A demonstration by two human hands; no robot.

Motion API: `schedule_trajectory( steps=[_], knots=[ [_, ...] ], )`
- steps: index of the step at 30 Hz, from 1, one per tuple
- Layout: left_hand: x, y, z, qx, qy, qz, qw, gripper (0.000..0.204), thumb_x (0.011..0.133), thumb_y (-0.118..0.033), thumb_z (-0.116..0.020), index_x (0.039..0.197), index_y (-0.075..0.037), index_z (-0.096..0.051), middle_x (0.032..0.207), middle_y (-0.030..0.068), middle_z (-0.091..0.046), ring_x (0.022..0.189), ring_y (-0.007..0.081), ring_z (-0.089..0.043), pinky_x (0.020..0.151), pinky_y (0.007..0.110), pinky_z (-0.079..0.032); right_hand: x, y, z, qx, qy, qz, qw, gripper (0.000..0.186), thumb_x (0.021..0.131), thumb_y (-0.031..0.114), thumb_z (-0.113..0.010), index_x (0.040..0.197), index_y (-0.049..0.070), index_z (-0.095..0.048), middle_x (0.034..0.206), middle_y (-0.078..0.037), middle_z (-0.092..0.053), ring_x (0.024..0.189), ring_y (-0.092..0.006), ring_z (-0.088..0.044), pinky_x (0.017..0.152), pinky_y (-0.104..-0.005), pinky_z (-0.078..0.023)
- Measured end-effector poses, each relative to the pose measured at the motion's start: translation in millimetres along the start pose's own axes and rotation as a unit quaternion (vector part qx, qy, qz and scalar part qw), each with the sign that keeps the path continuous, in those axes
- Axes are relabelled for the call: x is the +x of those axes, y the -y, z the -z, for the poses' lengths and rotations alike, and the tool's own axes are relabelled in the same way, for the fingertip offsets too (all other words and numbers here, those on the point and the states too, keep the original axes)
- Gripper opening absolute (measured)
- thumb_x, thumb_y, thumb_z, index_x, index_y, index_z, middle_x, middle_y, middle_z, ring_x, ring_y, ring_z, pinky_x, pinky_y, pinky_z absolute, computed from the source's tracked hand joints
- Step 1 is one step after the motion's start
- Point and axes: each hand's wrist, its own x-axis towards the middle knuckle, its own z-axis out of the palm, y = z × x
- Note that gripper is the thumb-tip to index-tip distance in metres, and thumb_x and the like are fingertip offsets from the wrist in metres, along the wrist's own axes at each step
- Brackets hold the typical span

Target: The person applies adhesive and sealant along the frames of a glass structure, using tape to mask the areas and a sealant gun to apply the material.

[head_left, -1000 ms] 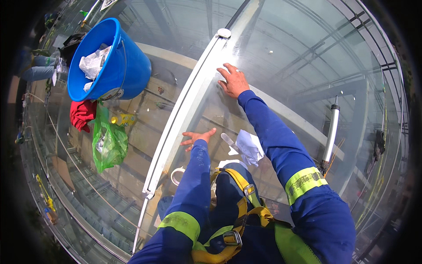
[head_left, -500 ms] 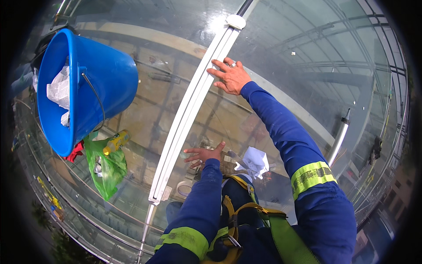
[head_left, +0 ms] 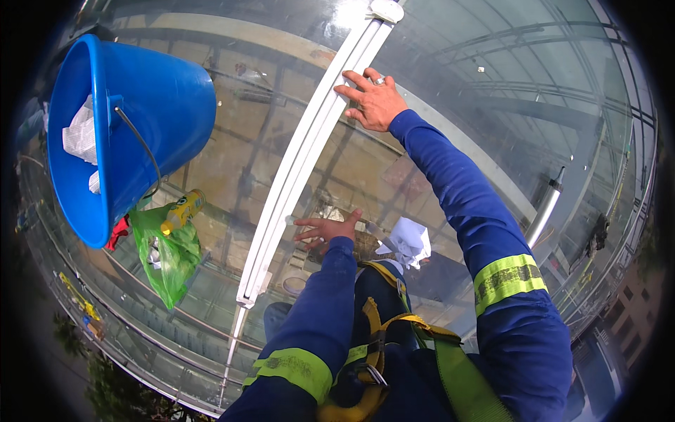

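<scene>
Labels first, lol: the yellow bottle (head_left: 184,211) has dark print on it, and the newspaper (head_left: 81,137) in the blue bucket (head_left: 162,105) has rows of type too tiny to make out. The white strip (head_left: 302,151) runs diagonally over the glass (head_left: 485,126), from low centre up to a rounded cap (head_left: 387,10) at the top.

For room, there's a broad stretch of glass between bucket and strip, and another right of my right hand (head_left: 373,102), out toward the silver tube (head_left: 543,214). The crumpled paper (head_left: 409,243) sits just right of my left hand (head_left: 330,228), the tape roll (head_left: 294,285) just below it. The green bag (head_left: 169,260) is over by the bottle.

Right arm's reaching well out, fingers fanned wide, tips on the strip. Left arm's bent closer in, fingers spread and pointing at the strip's right edge, thumb up; can't tell if they're touching.
</scene>
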Motion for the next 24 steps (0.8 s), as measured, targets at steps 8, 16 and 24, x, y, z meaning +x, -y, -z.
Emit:
schedule_trajectory(
  steps=[8,16,24],
  knots=[
    [-7.6,-4.3,6.9,0.011,0.004,-0.027,1.000,0.183,0.034,-0.063,-0.098,0.152,-0.004,0.029,0.152,0.0470,0.020,0.142,0.0639,0.015,0.118,0.067,-0.003,1.4,-6.2,1.7,0.006,0.001,-0.004,1.000,0.056,0.092,0.047,-0.062,0.144,0.030,-0.049,0.154,0.000,-0.038,0.133,-0.0301,-0.040,0.095,-0.0523,-0.040],
    [-7.3,-2.6,7.4,0.011,0.007,-0.008,1.000,0.179,0.038,-0.061,-0.098,0.153,-0.007,0.028,0.155,0.0424,0.020,0.140,0.0684,0.007,0.115,0.070,-0.015,32.2,-58.5,25.9,0.016,0.001,-0.104,0.994,0.075,0.083,0.062,-0.069,0.148,0.031,-0.047,0.156,-0.004,-0.037,0.136,-0.0357,-0.042,0.104,-0.0512,-0.040],
    [-8.1,-6.7,-0.2,0.056,0.000,-0.023,0.998,0.179,0.038,-0.065,-0.096,0.153,-0.007,0.028,0.154,0.0444,0.019,0.140,0.0699,0.000,0.114,0.070,-0.022,15.7,-65.3,32.9,0.021,-0.002,-0.123,0.992,0.076,0.083,0.057,-0.073,0.148,0.031,-0.046,0.157,-0.005,-0.035,0.137,-0.0372,-0.041,0.104,-0.0535,-0.043]
  ],
)
